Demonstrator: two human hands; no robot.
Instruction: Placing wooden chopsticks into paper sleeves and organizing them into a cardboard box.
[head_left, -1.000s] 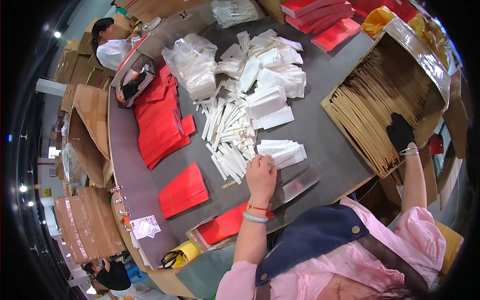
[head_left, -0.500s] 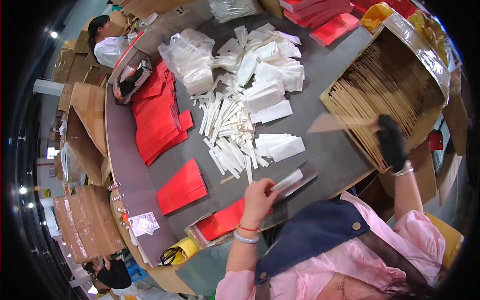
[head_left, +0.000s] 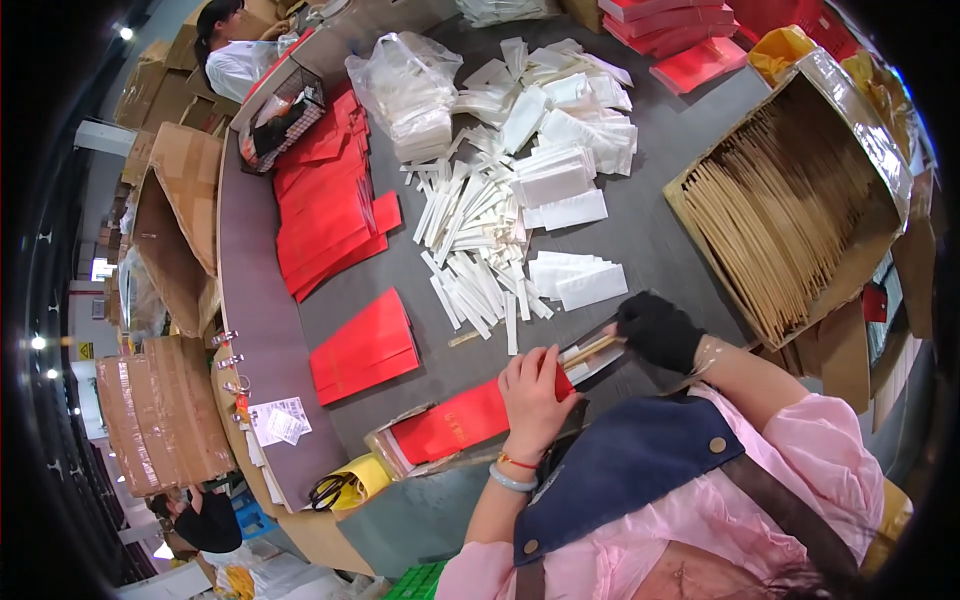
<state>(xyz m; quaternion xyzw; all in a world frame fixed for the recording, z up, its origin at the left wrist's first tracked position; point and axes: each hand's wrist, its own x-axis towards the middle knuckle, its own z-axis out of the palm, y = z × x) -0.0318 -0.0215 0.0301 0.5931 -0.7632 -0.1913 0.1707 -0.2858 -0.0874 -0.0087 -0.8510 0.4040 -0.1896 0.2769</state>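
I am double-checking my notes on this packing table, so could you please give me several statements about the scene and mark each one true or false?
1. The right hand wears a black glove, while the left hand has none. True.
2. The left hand is inside the wire basket. False: it is on the right end of the red packet near the table's front edge.
3. The carton of thin brown pieces stands to the right of the white sheets. True.
4. The right hand holds nothing. False: a slim brown piece runs from its fingertips toward the left hand.
5. A gap separates the small red stack from the large red stack. True.
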